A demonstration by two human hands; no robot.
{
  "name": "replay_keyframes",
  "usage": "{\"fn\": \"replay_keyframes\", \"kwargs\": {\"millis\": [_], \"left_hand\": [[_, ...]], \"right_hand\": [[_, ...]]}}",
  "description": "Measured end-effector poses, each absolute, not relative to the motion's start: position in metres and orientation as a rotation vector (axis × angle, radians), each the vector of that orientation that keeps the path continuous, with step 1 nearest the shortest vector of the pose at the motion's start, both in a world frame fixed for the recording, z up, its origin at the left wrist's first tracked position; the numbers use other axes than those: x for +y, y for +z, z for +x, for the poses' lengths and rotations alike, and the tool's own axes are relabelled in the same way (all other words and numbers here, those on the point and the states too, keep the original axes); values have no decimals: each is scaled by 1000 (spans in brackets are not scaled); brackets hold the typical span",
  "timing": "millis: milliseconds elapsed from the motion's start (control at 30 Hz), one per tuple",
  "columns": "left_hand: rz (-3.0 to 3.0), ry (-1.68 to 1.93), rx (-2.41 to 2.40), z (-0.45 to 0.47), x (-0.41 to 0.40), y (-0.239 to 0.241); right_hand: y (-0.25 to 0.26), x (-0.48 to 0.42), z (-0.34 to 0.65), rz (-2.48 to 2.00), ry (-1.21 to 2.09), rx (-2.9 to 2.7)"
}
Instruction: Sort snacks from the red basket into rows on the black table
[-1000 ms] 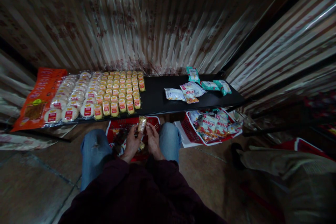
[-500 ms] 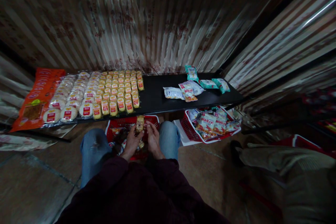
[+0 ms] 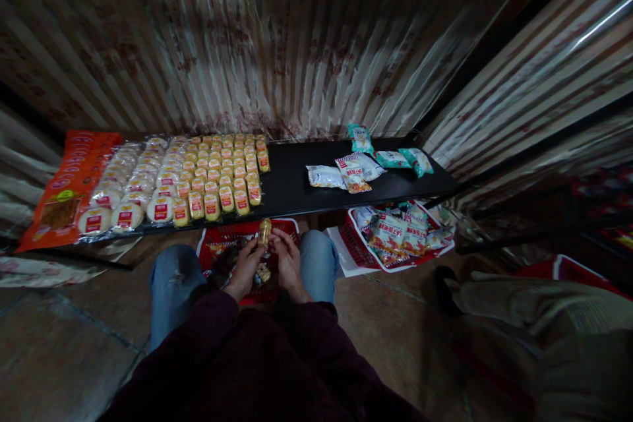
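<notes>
My left hand (image 3: 246, 265) is closed on a small wrapped yellow snack cake (image 3: 265, 231) held upright between my knees. The fingers of my right hand (image 3: 287, 262) are curled against the right side of the same cake, pinching at its wrapper. Beneath both hands sits a red basket (image 3: 206, 236) with a white rim, holding dark packets and a few more yellow wrapped pieces. Just beyond, rows of similar yellow snack cakes (image 3: 212, 206) with red labels stand on the black shelf (image 3: 287, 178).
Round white wrapped crackers (image 3: 127, 216) and an orange bag (image 3: 62, 191) fill the shelf's left end. White packets (image 3: 326, 177) and green packets (image 3: 392, 159) lie to the right. Another red basket (image 3: 352, 237) of packets stands below. A person's leg (image 3: 514, 303) is at far right.
The yellow snack cake has turned in my fingers, showing a narrower side now. My hands have stayed over the basket, and the view has shifted slightly.
</notes>
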State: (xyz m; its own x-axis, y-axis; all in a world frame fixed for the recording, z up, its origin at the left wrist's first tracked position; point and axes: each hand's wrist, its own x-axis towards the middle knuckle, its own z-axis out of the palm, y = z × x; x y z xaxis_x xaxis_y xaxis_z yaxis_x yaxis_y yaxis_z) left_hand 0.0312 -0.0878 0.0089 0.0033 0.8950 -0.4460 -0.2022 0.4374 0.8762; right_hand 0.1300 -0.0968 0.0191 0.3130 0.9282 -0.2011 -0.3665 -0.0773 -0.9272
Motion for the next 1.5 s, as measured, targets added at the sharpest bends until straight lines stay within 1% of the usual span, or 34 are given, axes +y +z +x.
{"fn": "replay_keyframes", "kwargs": {"millis": [300,433,667,800,1033,1233,1500], "left_hand": [[702,990,1250,38,-81,13],[828,991,1312,40,-78,15],[1063,1004,1433,43,-74,17],[1186,1001,1470,45,-77,25],[1334,988,1470,48,-82,45],[1425,987,1483,52,-80,41],[1517,1040,1482,62,-59,43]], "right_hand": [[18,-91,136,-1190,1191,-583],[15,-87,138,-1221,1162,-596],[14,-87,143,-1331,1083,-773],[11,-88,144,-1336,1064,-852],[23,-87,141,-1330,1116,-768],[32,-80,144,-1295,1137,-795],[25,-51,155,-1329,1075,-793]]}}
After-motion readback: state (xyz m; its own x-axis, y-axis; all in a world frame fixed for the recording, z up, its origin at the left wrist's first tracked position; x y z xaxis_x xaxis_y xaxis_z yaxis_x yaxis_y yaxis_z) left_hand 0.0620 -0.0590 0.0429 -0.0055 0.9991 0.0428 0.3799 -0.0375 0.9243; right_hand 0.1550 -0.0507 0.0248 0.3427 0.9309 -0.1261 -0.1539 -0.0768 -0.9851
